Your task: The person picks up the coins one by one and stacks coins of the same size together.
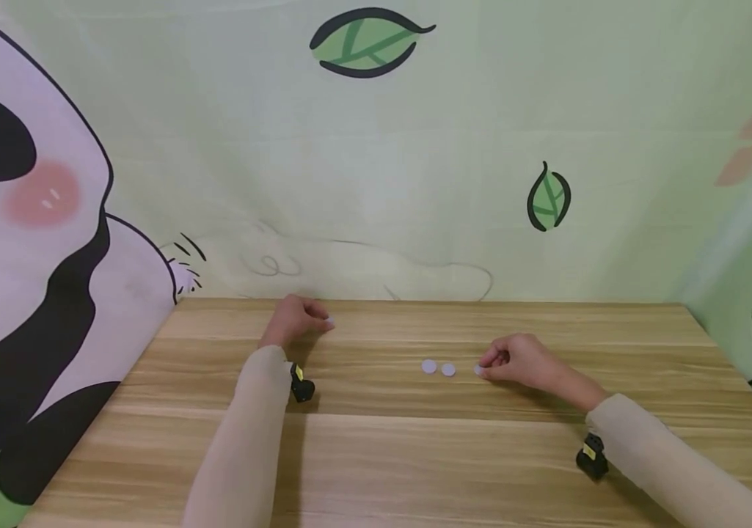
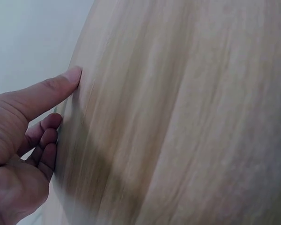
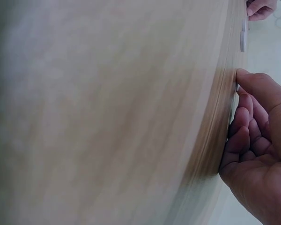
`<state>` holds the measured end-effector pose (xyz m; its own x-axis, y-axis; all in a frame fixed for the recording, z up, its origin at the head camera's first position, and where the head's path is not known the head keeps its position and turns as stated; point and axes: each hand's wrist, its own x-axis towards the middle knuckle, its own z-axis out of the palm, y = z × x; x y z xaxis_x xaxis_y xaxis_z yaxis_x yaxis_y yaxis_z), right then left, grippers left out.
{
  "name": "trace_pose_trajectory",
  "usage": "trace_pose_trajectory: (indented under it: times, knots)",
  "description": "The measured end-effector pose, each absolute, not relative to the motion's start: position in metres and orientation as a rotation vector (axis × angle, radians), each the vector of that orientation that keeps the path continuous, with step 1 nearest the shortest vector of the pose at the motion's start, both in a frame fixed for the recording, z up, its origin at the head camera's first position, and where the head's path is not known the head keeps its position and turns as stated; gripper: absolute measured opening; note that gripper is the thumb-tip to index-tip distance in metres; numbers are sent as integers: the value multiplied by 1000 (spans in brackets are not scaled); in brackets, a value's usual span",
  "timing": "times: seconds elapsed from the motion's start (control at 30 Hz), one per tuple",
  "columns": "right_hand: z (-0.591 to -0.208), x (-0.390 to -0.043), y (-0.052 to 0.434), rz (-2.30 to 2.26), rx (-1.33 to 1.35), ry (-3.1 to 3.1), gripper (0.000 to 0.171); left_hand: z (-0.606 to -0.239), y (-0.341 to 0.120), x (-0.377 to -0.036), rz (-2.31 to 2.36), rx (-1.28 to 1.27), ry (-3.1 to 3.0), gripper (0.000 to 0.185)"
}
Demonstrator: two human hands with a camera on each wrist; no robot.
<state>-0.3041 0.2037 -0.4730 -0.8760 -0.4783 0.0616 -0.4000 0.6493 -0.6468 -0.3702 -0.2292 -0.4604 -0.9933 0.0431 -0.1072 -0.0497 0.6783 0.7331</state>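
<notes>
Two small round white discs lie side by side on the wooden table: a left disc (image 1: 429, 366) and a right disc (image 1: 448, 369). To their right, my right hand (image 1: 522, 361) pinches a third white disc (image 1: 478, 370) at its fingertips, low against the table. Farther left and back, my left hand (image 1: 293, 320) holds another small white disc (image 1: 330, 323) between thumb and fingers. In the left wrist view, the left thumb (image 2: 74, 75) reaches the tabletop and the disc cannot be made out. The right wrist view shows the right hand (image 3: 267, 122) with its other fingers curled.
The wooden table (image 1: 376, 469) ends at a pale green cloth backdrop (image 1: 376, 169) printed with leaves and a panda. A black wrist camera (image 1: 301, 384) sits on the left sleeve, and another black wrist camera (image 1: 592, 458) on the right.
</notes>
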Motion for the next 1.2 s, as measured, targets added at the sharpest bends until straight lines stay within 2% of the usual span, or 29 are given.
trace_pose_trajectory:
  times: [0.13, 0.43, 0.9, 1.2]
  knots:
    - [-470, -303, 203, -1054, -729, 2734, 10, -461, -228, -370, 1232, -14, 2784, 16]
    - [-467, -302, 204, -1066, -735, 2720, 11, -454, -225, -370, 1172, -30, 2783, 16]
    - [-466, -304, 216, -1117, -778, 2576, 17, -452, -219, -373, 1006, 87, 2842, 13]
    - [-465, -303, 215, -1087, -801, 2561, 12, -453, -221, -371, 1058, 64, 2823, 13]
